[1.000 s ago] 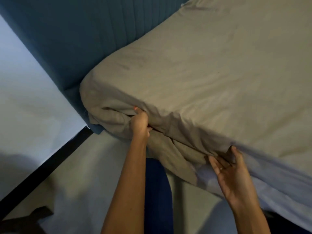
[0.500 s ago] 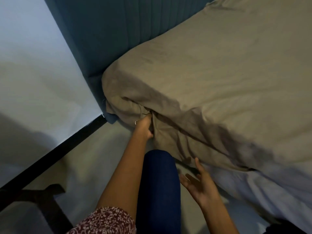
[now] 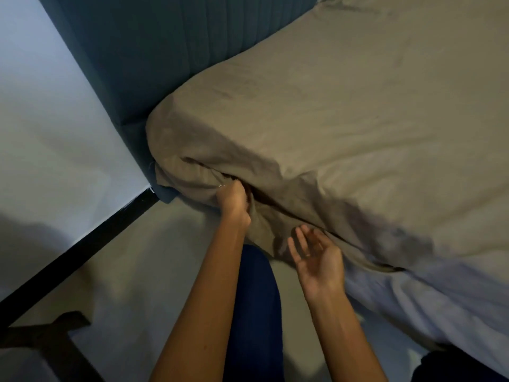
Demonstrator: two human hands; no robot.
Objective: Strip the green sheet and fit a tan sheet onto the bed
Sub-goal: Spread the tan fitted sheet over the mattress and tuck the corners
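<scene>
Most of the job looks done: no green sheet is in view, and the tan sheet (image 3: 344, 111) lies over the top of the bed by the blue headboard (image 3: 170, 51). At the near corner the left hand (image 3: 232, 198) grips bunched tan fabric, apparently tucking it. The right hand (image 3: 316, 260) hovers just beside, fingers (image 3: 300, 241) spread, holding nothing. Farther right the pale mattress side (image 3: 440, 299) is bare, so tucking remains.

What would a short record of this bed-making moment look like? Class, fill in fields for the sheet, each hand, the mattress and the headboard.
sheet: tan sheet over the bed top, bunched at the near corner
left hand: left hand grips the bunched fabric
right hand: right hand palm up, fingers relaxed, holding nothing
mattress: pale mattress side bare
headboard: blue headboard
</scene>
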